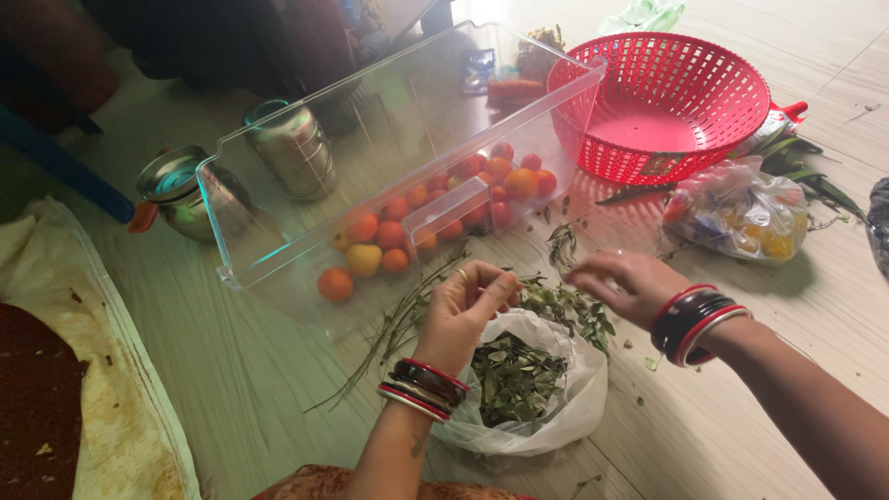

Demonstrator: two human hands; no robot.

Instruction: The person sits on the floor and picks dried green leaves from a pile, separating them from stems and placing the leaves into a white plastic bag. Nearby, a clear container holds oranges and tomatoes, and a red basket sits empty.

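My left hand (468,310) pinches a thin green sprig of small leaves (565,306) just above a white plastic bag (565,407) holding plucked dark green leaves (514,375). My right hand (625,282) hovers at the sprig's other end, fingers curled near its leaves; whether it grips them I cannot tell. Both wrists wear red, black and white bangles. Bare stripped stems (394,333) lie on the floor to the left of the bag.
A clear plastic drawer (306,194) with several tomatoes (435,208) lies behind the hands. A red basket (671,97) sits at the back right, a knotted bag of vegetables (741,213) beside it. Two steel containers (236,171) stand at left. A cloth (83,370) covers the left floor.
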